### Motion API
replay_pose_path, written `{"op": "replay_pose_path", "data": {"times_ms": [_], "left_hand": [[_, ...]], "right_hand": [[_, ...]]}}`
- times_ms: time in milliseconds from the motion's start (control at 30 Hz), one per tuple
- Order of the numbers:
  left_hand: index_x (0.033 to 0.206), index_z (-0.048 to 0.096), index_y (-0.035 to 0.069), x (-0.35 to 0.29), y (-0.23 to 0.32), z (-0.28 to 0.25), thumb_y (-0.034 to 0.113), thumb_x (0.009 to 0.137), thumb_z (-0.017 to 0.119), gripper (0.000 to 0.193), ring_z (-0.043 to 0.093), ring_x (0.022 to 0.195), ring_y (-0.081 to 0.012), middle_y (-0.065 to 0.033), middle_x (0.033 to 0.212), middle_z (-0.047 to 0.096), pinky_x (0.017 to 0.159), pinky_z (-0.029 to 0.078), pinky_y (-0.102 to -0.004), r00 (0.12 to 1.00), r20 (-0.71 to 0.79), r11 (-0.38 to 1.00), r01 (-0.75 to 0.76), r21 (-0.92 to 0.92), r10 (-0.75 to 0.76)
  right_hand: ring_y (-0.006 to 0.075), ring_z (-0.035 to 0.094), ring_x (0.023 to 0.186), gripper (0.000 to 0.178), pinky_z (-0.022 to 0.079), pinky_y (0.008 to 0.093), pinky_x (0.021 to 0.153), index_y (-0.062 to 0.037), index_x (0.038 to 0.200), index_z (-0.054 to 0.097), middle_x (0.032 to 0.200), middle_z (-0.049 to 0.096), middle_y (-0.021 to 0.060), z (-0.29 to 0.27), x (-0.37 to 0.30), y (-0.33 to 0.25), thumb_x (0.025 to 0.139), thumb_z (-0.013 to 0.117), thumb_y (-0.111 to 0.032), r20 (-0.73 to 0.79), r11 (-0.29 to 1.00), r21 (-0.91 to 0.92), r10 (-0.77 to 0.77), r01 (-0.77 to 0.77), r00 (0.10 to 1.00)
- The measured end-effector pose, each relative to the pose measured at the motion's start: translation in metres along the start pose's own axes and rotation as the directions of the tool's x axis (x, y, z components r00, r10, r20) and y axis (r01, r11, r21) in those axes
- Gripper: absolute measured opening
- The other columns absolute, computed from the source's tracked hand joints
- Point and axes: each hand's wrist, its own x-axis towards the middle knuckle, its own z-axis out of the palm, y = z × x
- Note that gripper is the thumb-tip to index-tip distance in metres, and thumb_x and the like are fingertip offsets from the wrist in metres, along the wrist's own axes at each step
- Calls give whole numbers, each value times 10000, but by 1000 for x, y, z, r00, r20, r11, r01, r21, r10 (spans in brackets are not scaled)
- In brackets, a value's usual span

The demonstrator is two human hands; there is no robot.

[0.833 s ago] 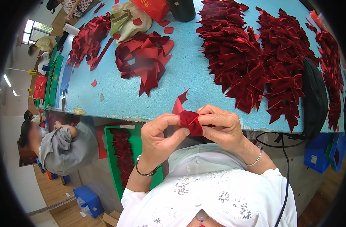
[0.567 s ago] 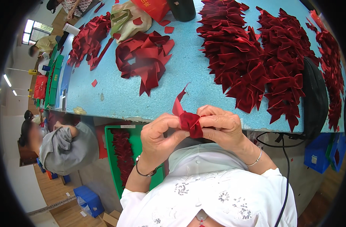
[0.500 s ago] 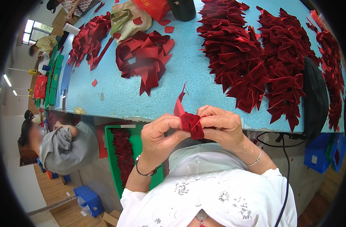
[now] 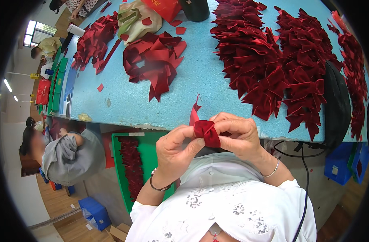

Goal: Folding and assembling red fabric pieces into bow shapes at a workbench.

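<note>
Between my two hands, just in front of the table's near edge, is a dark red velvet ribbon point(image 4: 207, 133) folded into a knot-like loop. One lighter red tail of it sticks up toward the table. My left hand point(image 4: 178, 145) pinches its left side with thumb and forefinger. On the other side my right hand point(image 4: 237, 131) grips it, thumb below and fingers curled above; some fingertips are hidden behind the velvet. A loose heap of cut red ribbon strips point(image 4: 156, 60) lies on the blue table point(image 4: 204, 76) beyond my hands.
Long rows of finished red bows point(image 4: 249, 52) cover the table's right side, beside a black bag point(image 4: 337, 105) with a cable. A green crate point(image 4: 152, 141) holding bows stands below the edge at left. A dark cup point(image 4: 195, 10) and cloth bag point(image 4: 142, 20) stand farther back.
My left hand has shifted slightly right, and its thumb now presses on the front of the knot. The knot has turned a little, and its upright tail stands lower.
</note>
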Motion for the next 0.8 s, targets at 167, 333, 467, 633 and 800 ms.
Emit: {"op": "replay_pose_path", "data": {"times_ms": [167, 333, 467, 633, 800], "left_hand": [[942, 626, -45, -4, 4, 5, -16, 792, 678, 161, 571, 802, -111, -78, 918, 637, 703, 456, -227, 991, -95, 983, 77, -166, -93], [911, 641, -19, -3, 9, 2, -50, 722, 718, 206, 566, 828, -129, -86, 885, 615, 698, 458, -233, 968, -98, 953, -203, 225, 230], [868, 656, 5, -1, 15, 9, -29, 657, 762, 239, 586, 767, -164, -86, 837, 606, 665, 478, -247, 961, -86, 910, -217, 354, 262], [895, 653, -18, -5, 14, 7, -54, 650, 765, 271, 557, 833, -137, -78, 910, 593, 700, 455, -238, 990, -97, 973, -76, 219, 99], [881, 647, -28, -3, 10, 5, -53, 660, 763, 252, 561, 834, -129, -66, 917, 589, 716, 461, -237, 997, -68, 996, 46, 77, -40]], "right_hand": [[167, 578, 842, 103, 462, 263, 712, 46, 854, 637, 877, 627, 103, 3, -4, 3, 753, 632, 66, -55, 992, 126, 39, -32, 998], [167, 569, 848, 74, 458, 266, 711, 46, 845, 616, 896, 616, 101, 2, -6, 6, 773, 617, 57, -77, 987, 149, 68, -56, 995], [171, 564, 837, 74, 454, 276, 726, 41, 837, 612, 888, 618, 101, 4, -6, 2, 766, 629, 48, -92, 997, 73, 41, -34, 995], [178, 554, 817, 90, 448, 298, 743, 35, 825, 605, 859, 619, 99, 8, -2, -1, 747, 649, 37, -83, 993, -78, -95, 89, 992], [182, 541, 794, 94, 443, 313, 746, 35, 810, 594, 834, 613, 94, 10, -2, 2, 742, 657, 25, -88, 982, -147, -133, 119, 987]]}}
